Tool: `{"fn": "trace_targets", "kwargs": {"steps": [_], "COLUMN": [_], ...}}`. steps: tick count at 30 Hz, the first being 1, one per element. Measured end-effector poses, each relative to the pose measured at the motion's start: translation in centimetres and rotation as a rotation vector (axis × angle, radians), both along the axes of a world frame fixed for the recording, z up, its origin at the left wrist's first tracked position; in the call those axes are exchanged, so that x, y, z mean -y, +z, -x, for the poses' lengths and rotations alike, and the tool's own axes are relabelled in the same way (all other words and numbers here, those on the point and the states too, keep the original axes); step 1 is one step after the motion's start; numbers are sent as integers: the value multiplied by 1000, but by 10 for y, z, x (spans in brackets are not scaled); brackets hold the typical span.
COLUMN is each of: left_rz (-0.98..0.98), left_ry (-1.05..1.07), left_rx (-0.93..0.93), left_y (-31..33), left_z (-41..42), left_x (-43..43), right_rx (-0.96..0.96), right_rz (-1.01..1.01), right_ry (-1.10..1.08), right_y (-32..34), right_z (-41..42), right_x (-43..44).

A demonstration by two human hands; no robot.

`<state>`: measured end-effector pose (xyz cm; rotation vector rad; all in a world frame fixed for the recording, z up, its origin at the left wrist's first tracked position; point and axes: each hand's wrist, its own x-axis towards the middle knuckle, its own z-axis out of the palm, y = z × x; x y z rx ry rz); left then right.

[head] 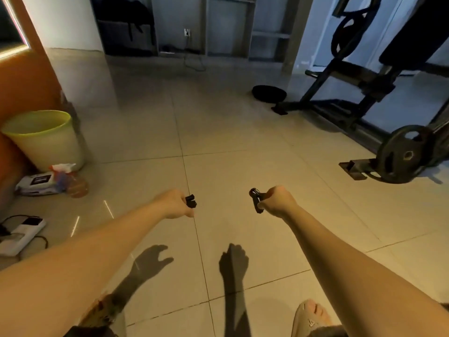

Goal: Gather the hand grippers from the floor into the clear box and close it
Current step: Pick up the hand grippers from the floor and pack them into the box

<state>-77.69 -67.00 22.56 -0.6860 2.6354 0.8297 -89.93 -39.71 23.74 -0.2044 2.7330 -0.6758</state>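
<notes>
over the middle of the floor [243, 142], both arms are stretched forward and slightly down, forearms roughly parallel, hands apart with a tile joint running between them. left hand [173, 204]: fingers curled round one hand gripper [191, 201], only its black end pokes out toward the centre. right hand [279, 200]: tight fist on the other hand gripper [255, 199], coil end and part of a handle sticking out on the inner side. both tools are off the floor, held in the air. step as i read it: pickup done for these two, carry to the box in hand. clear box is not in view, so can't say where it sits or if its lid is on. no more grippers visible on the floor, though the dark far corners are hard to read. next move calls for finding the box, getting over its opening and letting go one hand at a time; the lid needs a free hand. yellow bin [43, 139] at the floor's left edge, weight plate [404, 154] at the right edge, both well apart from the hands.
</notes>
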Motion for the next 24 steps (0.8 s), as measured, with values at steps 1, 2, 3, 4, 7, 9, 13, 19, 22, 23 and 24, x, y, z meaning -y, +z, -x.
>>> {"fn": "trace_targets", "kwargs": {"steps": [1,2,3,4,7,9,13,19,22,23,24], "left_rz": [10,19,27,31,0,-39,-42,58,180,197,198], "left_ry": [9,23,40,60,142,186,202,88,-7,-21,-27], "left_rx": [15,20,12,-6,-70,-92,-95,3,82,119,142], "left_y": [-11,-22,-34,-45,-83,-110,-166,-243,-263,-267,-271], "left_z": [15,30,44,57,93,115,151,182,194,198,202], "left_x": [4,9,14,19,35,45,62,83,87,87,87], "right_rx": [12,23,27,25,8,-5,-20,24,69,75,86], "right_rz": [-2,-4,-3,3,31,37,23,-35,-157,-189,-209], "right_ry": [1,1,2,0,-20,-14,-6,-72,-47,-43,-44], "right_y": [-12,-25,-38,-50,-90,-120,-177,-265,-287,-291,-296], "right_z": [18,35,51,67,110,136,175,212,227,232,238], "right_x": [2,4,7,9,18,23,32,31,25,23,20]}}
